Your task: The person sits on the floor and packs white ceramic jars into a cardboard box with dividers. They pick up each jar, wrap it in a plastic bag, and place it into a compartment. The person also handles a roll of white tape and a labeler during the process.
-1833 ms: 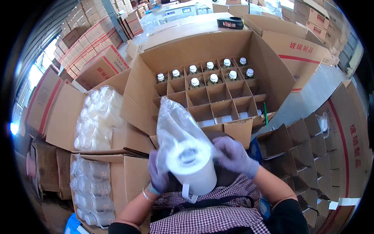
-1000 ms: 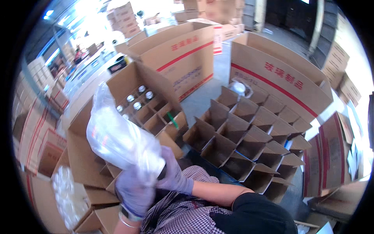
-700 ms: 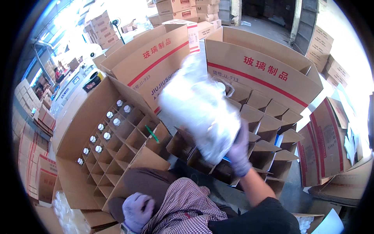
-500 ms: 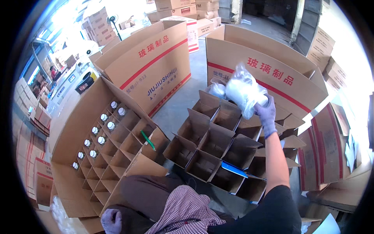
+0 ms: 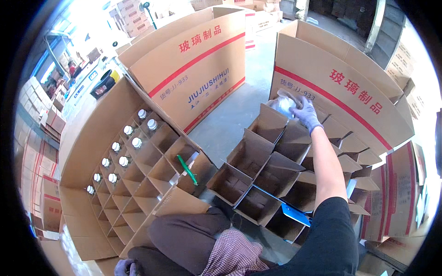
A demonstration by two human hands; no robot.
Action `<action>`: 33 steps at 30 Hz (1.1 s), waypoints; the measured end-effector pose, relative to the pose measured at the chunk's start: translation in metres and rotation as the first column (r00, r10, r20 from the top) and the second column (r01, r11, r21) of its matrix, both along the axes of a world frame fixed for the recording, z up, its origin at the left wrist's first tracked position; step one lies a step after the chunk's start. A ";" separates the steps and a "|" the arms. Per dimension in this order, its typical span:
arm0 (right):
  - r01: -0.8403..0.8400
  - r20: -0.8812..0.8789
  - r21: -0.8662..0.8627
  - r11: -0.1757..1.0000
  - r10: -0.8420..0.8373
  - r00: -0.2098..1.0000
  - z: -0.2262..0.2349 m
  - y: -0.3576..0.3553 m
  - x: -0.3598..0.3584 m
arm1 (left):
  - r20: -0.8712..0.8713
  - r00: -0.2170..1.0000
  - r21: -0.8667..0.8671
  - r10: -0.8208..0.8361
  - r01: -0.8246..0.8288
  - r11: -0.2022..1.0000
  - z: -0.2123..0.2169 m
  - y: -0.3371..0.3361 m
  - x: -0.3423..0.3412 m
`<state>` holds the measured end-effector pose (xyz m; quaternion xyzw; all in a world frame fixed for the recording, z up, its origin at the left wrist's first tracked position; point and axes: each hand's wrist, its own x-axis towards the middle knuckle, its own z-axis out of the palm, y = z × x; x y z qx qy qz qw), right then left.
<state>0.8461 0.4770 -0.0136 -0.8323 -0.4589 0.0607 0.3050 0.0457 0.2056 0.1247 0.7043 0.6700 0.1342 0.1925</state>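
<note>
I have my right hand (image 5: 306, 115) stretched far out ahead and to the right, gloved in pale purple, its fingers closed over a clear plastic bag (image 5: 283, 103) with something white inside it. The bag sits at the far end of a row of small open cartons (image 5: 258, 175), right against the tall cardboard wall with the red stripe (image 5: 340, 92), and looks to be going down into the farthest carton (how deep it sits I cannot tell, since my fingers cover most of it). The small cartons nearer to me stand open, flaps up, touching one another in a slanting block. A blue flat piece (image 5: 296, 215) lies on the near edge of that block.

My left hand (image 5: 123, 267) is low at the bottom edge, also gloved, beside my brown trouser knee (image 5: 189, 234); only part of it shows, so whether it is open or closed I cannot tell.

To my left a large divided box (image 5: 133, 184) lies open on the floor, with white-capped bottles (image 5: 123, 149) filling the far cells. A green strip (image 5: 186, 169) rests on its near corner.
</note>
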 end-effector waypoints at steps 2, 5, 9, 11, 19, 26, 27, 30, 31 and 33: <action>-0.089 0.047 -0.030 0.996 0.090 0.995 -0.010 0.014 -0.001 | -0.001 1.000 -0.012 0.027 -0.027 1.000 0.003 0.005 -0.004; -0.109 0.153 -0.093 0.990 0.123 0.981 -0.023 0.046 -0.009 | -0.076 0.996 -0.025 0.038 -0.040 0.999 -0.006 0.007 -0.017; 0.046 0.161 -0.290 0.956 0.002 0.987 0.008 0.052 -0.040 | 0.012 1.000 -0.001 0.024 -0.024 1.000 -0.002 0.017 0.004; 0.112 0.205 -0.301 0.947 -0.051 0.977 0.028 0.046 -0.055 | 0.033 0.999 0.032 -0.007 0.006 0.999 -0.008 0.019 0.002; 0.231 0.251 -0.046 0.972 -0.213 0.944 0.040 0.042 -0.068 | -0.042 0.997 -0.098 0.063 -0.067 0.993 -0.007 0.016 -0.016; -0.049 0.206 -0.382 0.923 0.137 0.969 -0.033 0.075 -0.008 | -0.036 0.997 -0.090 -0.066 0.063 0.994 -0.007 0.031 0.005; -0.092 0.177 -0.406 0.909 0.177 0.968 -0.026 0.077 -0.010 | -0.032 0.998 -0.104 -0.062 0.059 0.993 -0.009 0.027 0.000; -0.059 0.202 -0.380 0.923 0.145 0.969 0.001 0.075 -0.046 | -0.038 0.999 -0.105 -0.031 0.027 0.994 -0.006 0.012 -0.009; -0.142 0.229 -0.349 0.926 0.231 0.946 0.008 0.071 -0.048 | -0.038 0.999 -0.088 -0.027 0.024 0.996 -0.002 0.011 -0.010; -0.252 0.208 -0.356 0.900 0.339 0.918 0.023 0.063 -0.038 | -0.032 0.999 -0.065 -0.040 0.037 0.997 0.004 0.014 -0.009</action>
